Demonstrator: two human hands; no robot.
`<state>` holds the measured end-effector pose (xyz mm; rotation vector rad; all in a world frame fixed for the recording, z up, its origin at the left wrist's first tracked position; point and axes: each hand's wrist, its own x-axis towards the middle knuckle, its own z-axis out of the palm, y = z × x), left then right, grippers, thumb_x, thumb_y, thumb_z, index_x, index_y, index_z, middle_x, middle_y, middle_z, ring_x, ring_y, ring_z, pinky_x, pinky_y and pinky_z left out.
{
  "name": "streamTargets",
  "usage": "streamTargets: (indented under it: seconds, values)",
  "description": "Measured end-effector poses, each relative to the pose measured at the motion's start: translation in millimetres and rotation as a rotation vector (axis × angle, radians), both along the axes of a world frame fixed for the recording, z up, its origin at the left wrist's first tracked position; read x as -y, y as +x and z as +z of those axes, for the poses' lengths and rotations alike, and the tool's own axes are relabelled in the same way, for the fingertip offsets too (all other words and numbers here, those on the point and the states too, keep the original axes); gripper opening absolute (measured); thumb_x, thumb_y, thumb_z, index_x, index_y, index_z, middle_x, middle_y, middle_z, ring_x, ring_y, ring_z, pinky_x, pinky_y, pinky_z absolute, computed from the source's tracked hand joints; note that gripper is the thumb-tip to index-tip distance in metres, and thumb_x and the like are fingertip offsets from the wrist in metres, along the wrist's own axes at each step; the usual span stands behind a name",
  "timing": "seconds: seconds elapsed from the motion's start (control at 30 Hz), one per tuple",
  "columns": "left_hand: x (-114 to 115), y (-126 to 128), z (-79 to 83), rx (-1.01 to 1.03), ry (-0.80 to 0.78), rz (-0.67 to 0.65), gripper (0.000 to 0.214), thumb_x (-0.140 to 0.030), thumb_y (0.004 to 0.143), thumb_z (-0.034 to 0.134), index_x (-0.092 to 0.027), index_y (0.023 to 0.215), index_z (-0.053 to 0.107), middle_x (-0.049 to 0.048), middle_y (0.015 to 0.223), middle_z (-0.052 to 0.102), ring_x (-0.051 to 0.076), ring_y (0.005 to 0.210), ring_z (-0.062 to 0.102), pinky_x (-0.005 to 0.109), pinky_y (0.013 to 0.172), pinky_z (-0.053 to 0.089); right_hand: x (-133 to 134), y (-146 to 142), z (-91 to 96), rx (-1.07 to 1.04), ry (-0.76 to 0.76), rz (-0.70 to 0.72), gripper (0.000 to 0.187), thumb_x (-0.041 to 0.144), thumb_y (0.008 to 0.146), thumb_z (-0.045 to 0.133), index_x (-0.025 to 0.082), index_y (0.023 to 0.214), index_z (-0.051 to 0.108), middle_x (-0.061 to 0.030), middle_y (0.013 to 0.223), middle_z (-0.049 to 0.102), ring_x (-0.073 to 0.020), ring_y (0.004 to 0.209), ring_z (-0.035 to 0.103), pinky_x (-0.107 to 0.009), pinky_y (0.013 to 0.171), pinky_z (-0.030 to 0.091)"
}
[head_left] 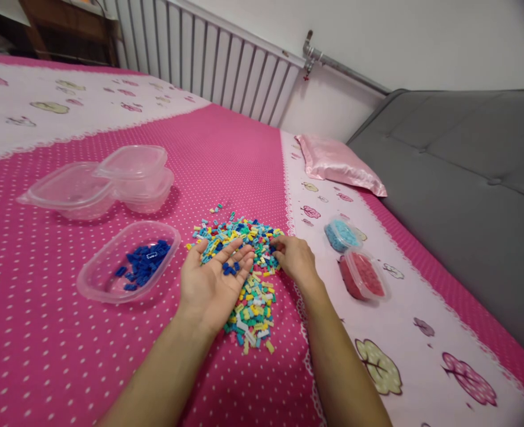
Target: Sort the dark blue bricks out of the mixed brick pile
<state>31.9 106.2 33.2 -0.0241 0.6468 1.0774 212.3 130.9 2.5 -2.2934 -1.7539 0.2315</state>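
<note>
My left hand (208,284) is palm up with its fingers stretched out, and several small dark blue toy bricks (230,268) rest on the fingers. My right hand (296,258) reaches into the right edge of a mixed pile of small toy bricks (255,302), thumb and fingers drawn together. What lies between those fingertips is too small to make out, though dark blue pieces are beside them. The pile holds yellow, green, white, light blue and dark blue pieces. To the left, an open clear plastic tub (95,279) contains dark blue bricks (145,261).
Clear plastic containers (73,184) stand stacked at the left. On the right sit a lidded tub of light blue bricks (342,235) and one of red bricks (363,274). A pink pillow (337,161) lies near the grey headboard (462,154). Everything rests on a pink dotted bedspread (239,160).
</note>
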Motion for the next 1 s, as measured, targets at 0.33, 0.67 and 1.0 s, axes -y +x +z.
streamTargets:
  seconds: [0.33,0.67,1.0]
  values:
    - [-1,0,-0.6,-0.008,0.002,0.000,0.051,-0.040,0.084,0.040,0.000,0.112,0.055,0.0230,0.104,0.059,0.026,0.089,0.063,0.030,0.072,0.057,1,-3,1.3,0.035,-0.009,-0.057,0.018,0.022,0.076,0.056,0.029,0.088,0.067,-0.0010,0.093,0.071,-0.0223,0.090,0.064,-0.030,0.070,0.044]
    - [0,0,-1.1,0.009,0.010,-0.001,0.050,-0.040,0.084,0.042,0.000,0.111,0.055,0.0236,0.103,0.060,0.025,0.087,0.063,0.030,0.071,0.057,5,2,11.7,0.000,0.144,-0.116,0.015,0.022,0.077,0.054,0.025,0.087,0.065,-0.0037,0.089,0.071,-0.0223,0.083,0.064,-0.031,0.068,0.044]
    - [0,-1,-0.6,-0.005,-0.003,-0.003,0.049,-0.038,0.084,0.040,-0.001,0.112,0.056,0.0219,0.100,0.062,0.025,0.089,0.063,0.030,0.071,0.057,16,-5,38.2,-0.437,0.577,0.121,0.010,0.024,0.075,0.058,0.018,0.081,0.064,-0.0017,0.077,0.068,-0.0135,0.065,0.061,-0.025,0.063,0.047]
